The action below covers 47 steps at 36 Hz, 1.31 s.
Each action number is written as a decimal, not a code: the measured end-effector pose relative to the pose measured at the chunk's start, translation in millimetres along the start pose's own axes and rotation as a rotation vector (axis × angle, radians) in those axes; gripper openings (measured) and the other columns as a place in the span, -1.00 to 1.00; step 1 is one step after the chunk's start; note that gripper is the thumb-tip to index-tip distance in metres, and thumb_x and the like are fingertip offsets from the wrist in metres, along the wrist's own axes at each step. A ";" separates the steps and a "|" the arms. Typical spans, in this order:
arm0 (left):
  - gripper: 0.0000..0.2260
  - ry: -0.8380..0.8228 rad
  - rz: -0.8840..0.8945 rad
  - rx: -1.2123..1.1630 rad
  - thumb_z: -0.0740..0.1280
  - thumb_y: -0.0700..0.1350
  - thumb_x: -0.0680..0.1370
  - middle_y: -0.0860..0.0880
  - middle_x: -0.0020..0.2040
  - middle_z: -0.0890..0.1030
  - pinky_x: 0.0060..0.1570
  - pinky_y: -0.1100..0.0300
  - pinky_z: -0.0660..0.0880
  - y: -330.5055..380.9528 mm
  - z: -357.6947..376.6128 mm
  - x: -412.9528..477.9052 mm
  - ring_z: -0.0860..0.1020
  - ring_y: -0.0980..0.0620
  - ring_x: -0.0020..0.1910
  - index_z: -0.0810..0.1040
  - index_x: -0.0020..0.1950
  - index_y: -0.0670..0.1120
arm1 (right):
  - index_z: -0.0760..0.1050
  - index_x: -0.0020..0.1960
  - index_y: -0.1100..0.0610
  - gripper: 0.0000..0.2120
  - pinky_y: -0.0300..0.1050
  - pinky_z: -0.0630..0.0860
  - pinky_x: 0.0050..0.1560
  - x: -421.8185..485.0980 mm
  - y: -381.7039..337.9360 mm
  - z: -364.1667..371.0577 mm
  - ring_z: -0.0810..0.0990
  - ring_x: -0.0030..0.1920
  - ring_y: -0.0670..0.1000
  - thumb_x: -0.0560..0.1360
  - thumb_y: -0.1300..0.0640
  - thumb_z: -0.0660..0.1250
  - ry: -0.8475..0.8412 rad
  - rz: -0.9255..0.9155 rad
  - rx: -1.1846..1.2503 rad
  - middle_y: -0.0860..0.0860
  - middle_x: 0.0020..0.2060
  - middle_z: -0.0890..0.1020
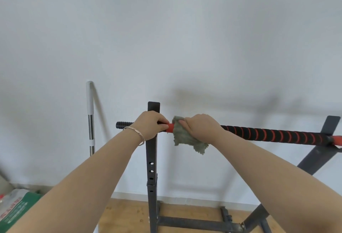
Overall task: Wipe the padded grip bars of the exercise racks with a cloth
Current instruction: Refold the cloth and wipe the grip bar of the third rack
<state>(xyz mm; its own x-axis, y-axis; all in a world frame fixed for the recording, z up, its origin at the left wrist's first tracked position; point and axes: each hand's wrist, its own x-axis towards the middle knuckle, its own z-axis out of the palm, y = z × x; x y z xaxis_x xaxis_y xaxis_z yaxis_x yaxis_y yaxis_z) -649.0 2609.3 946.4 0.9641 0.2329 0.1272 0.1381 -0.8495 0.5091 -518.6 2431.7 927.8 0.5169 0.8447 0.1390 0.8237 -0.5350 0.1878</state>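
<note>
1. At centre frame, L hand (150, 125) grips the padded bar (268, 133) right where it crosses the black rack upright (152, 160), fingers curled over the top.
2. R hand (201, 127) sits just at 3 o'clock of it, clamping the grey-green cloth (187, 140) round the bar. Cloth sits on a red stretch, w/ its loose end hanging toward 5 o'clock.
3. Bar runs 9 to 3 o'clock, black foam w/ red spiral stripes. Ribbed black end cap (123, 125) pokes out at 9 o'clock past L hand.
4. Thin bracelet (137, 133) on L wrist.
5. 2nd upright (318, 151) leans at the 3 o'clock edge, meeting the bar's far end.
6. White-and-chrome pole (90, 121) stands by the wall at 9 o'clock, apart from the rack.
7. Wood floor (129, 212) at 6 o'clock, and a green-and-white bag (16, 207) in the 8 o'clock corner.
</note>
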 end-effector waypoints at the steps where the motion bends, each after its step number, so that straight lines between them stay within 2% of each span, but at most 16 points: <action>1: -0.84 -0.002 -0.002 -0.008 0.34 -0.08 0.57 0.08 -0.07 0.69 -0.14 0.31 0.43 -0.6 0.2 -0.3 0.57 0.09 -0.08 0.71 0.04 0.04 | 0.49 0.13 0.05 -0.65 -0.03 0.43 -0.33 -0.4 0.6 -1.3 0.38 -0.46 -0.01 0.70 -0.10 -0.01 -0.012 0.002 0.008 -0.06 -0.45 0.40; 2: -0.84 -0.008 0.001 -0.008 0.34 -0.08 0.57 0.08 -0.07 0.69 -0.14 0.32 0.42 -1.1 0.0 -0.6 0.57 0.08 -0.08 0.71 0.04 0.04 | 0.45 0.19 0.01 -0.79 -0.03 0.46 -0.33 -0.5 1.8 -1.7 0.39 -0.46 -0.01 0.67 -0.03 0.13 -0.014 -0.016 0.028 -0.09 -0.44 0.42; 4: -0.84 -0.023 0.013 0.011 0.32 -0.09 0.59 0.07 -0.07 0.68 -0.14 0.30 0.42 -3.5 -1.3 -0.9 0.57 0.06 -0.07 0.71 0.04 0.01 | 0.44 0.26 -0.01 -0.79 0.00 0.50 -0.31 -3.9 2.5 -4.5 0.42 -0.41 0.04 0.62 0.07 0.27 -0.010 0.000 0.105 -0.11 -0.41 0.44; 10: -0.83 0.068 -0.006 -0.054 0.30 -0.14 0.59 0.17 -0.02 0.59 -0.07 0.32 0.42 -24.8 -12.2 -8.8 0.53 0.14 -0.02 0.66 0.08 0.05 | 0.54 0.11 0.11 -0.60 0.00 0.46 -0.18 -12.3 -1.6 -22.4 0.56 -0.23 0.12 0.70 -0.09 0.01 0.146 0.162 0.397 -0.01 -0.31 0.57; 14: -0.84 0.197 0.011 0.291 0.22 -0.05 0.64 -0.03 -0.10 0.54 -0.04 0.05 0.45 -38.9 -13.2 -11.2 0.49 -0.07 -0.04 0.55 -0.01 -0.08 | 0.50 0.00 0.11 -0.58 0.03 0.51 -0.13 -7.6 -30.3 -27.9 0.58 -0.20 0.11 0.69 -0.13 -0.01 0.179 0.088 0.304 -0.01 -0.24 0.61; 18: -0.73 0.214 0.052 0.535 0.09 0.05 0.68 -0.02 -0.17 0.51 -0.16 -0.01 0.48 -50.9 -6.1 -11.8 0.50 -0.11 -0.15 0.45 -0.05 -0.07 | 0.41 0.02 0.05 -0.52 -0.06 0.35 -0.28 -3.1 -52.9 -5.1 0.56 -0.21 0.07 0.66 -0.28 -0.09 0.132 0.036 0.007 -0.05 -0.16 0.54; 20: -0.84 0.129 0.073 0.619 0.09 0.00 0.67 0.00 -0.16 0.48 -0.31 0.03 0.43 -58.1 -1.7 -12.4 0.52 -0.09 -0.16 0.42 0.11 -0.01 | 0.40 0.01 0.06 -0.46 -0.08 0.28 -0.35 -4.1 -55.4 2.3 0.51 -0.30 0.07 0.63 -0.32 -0.15 0.182 0.029 -0.115 -0.05 -0.22 0.51; 23: -0.66 0.073 0.046 0.704 0.16 -0.11 0.60 0.04 -0.19 0.47 -0.43 0.14 0.20 -66.5 6.1 -16.5 0.44 -0.04 -0.28 0.32 0.37 0.05 | 0.42 -0.16 0.08 -0.44 -0.13 0.22 -0.45 -5.7 -59.2 6.2 0.35 -0.49 0.05 0.58 -0.34 -0.08 0.261 0.070 -0.133 -0.03 -0.42 0.43; 26: -0.84 0.125 0.032 0.743 0.29 -0.17 0.46 0.07 -0.45 0.23 -0.48 0.21 0.05 -62.9 8.0 -15.9 0.33 -0.05 -0.48 0.48 -0.01 0.04 | 0.37 -0.25 0.07 -0.46 -0.17 0.15 -0.47 1.3 -60.0 4.4 0.29 -0.54 0.06 0.57 -0.35 -0.03 0.277 0.117 -0.128 -0.07 -0.50 0.32; 29: -0.75 0.235 0.125 0.716 0.45 -0.26 0.20 0.07 -0.54 0.16 -0.46 0.31 -0.05 -62.5 7.9 -12.9 0.17 -0.05 -0.61 0.44 -0.32 -0.02 | 0.51 -0.26 0.04 -0.63 -0.22 0.08 -0.46 11.9 -63.8 2.8 0.26 -0.59 0.05 0.59 -0.18 0.25 0.278 0.154 -0.094 -0.09 -0.55 0.23; 31: -0.67 0.297 0.161 0.661 0.45 -0.31 0.11 0.05 -0.55 0.13 -0.42 0.35 -0.08 -63.1 8.3 -11.0 0.11 -0.02 -0.62 0.34 -0.39 -0.02 | 0.47 -0.29 0.01 -0.60 -0.21 0.10 -0.44 19.3 -66.4 2.1 0.36 -0.54 0.07 0.64 -0.10 0.11 0.217 0.295 -0.031 -0.08 -0.56 0.28; 37: -0.65 0.403 0.247 0.679 0.33 -0.39 0.07 0.03 -0.54 0.14 -0.46 0.31 0.03 -64.9 12.2 -6.8 0.11 -0.02 -0.59 0.24 -0.41 -0.04 | 0.41 -0.17 0.07 -0.64 -0.03 0.42 -0.18 37.8 -58.4 -6.7 0.57 -0.19 0.13 0.69 0.04 -0.04 -0.018 0.378 0.141 0.00 -0.30 0.50; 40: -0.74 0.447 0.286 0.699 0.31 -0.40 0.05 0.00 -0.58 0.22 -0.48 0.29 0.06 -67.9 12.4 -6.6 0.11 -0.01 -0.57 0.36 -0.43 -0.10 | 0.53 0.13 0.12 -0.63 -0.10 0.34 -0.34 31.3 -55.2 -8.3 0.55 -0.29 0.14 0.70 0.02 -0.03 0.072 0.317 0.052 0.02 -0.38 0.44; 42: -0.73 0.428 0.304 0.718 0.33 -0.41 0.04 -0.01 -0.58 0.26 -0.49 0.28 0.08 -69.2 11.7 -6.8 0.12 -0.01 -0.57 0.39 -0.41 -0.12 | 0.36 0.43 0.04 -0.60 -0.12 0.18 -0.46 16.0 -48.3 -10.1 0.43 -0.36 0.10 0.68 0.06 -0.06 0.087 0.202 -0.094 -0.04 -0.41 0.30; 44: -0.72 0.343 0.269 0.780 0.39 -0.39 0.08 0.01 -0.56 0.25 -0.50 0.26 0.09 -65.9 8.6 -8.1 0.14 -0.02 -0.57 0.42 -0.37 -0.11 | 0.32 0.46 -0.01 -0.47 -0.09 0.20 -0.44 -0.4 -35.2 -15.7 0.39 -0.34 0.05 0.60 0.07 -0.20 0.099 0.176 -0.191 -0.06 -0.36 0.27; 47: -0.81 0.201 0.221 0.936 0.41 -0.28 0.35 0.02 -0.43 0.37 -0.47 0.18 0.22 -66.3 5.9 -10.3 0.30 -0.04 -0.48 0.53 -0.11 -0.08 | 0.39 0.30 0.01 -0.73 -0.09 0.25 -0.45 -16.5 -24.2 -16.8 0.51 -0.29 0.05 0.61 0.13 0.14 0.082 0.153 -0.149 -0.05 -0.23 0.39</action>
<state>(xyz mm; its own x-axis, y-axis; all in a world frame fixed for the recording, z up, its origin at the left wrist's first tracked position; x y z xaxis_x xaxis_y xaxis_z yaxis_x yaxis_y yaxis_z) -666.7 2660.4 906.3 0.9452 0.0264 0.3255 0.1670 -0.8956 -0.4124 -551.1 2430.4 937.2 0.6078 0.7523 0.2542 0.6905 -0.6588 0.2987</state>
